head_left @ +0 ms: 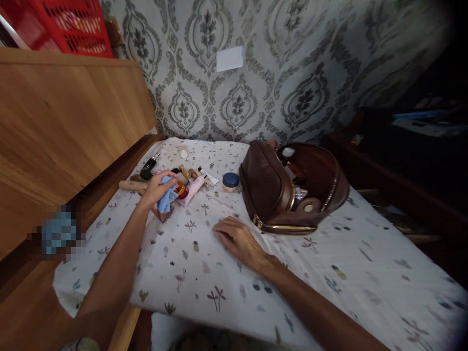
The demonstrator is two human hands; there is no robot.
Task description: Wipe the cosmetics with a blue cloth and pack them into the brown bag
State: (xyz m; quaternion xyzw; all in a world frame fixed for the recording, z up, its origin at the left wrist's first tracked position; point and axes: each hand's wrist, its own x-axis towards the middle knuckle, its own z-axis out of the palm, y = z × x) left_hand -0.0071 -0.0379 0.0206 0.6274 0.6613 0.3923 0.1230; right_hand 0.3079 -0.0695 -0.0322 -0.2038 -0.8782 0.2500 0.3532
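Note:
My left hand point(155, 189) is closed on a crumpled light-blue cloth point(168, 199), over a cluster of small cosmetics at the left of the table. Right beside the cloth lie a red and gold round container point(182, 190) and a pale pink tube point(194, 189). My right hand point(238, 238) rests on the patterned tablecloth point(197, 273), fingers curled together; nothing shows in it. A jar with a dark blue lid point(230, 181) stands beyond that hand. To its right is a brown leather bag point(265, 187), unzipped and gaping, with several small items inside.
A wooden cabinet point(69, 131) borders the table on the left, with a red plastic basket point(78, 29) on top. A patterned wall point(237, 97) rises behind. A white round item point(183, 153) and a black item point(150, 163) lie at the back left.

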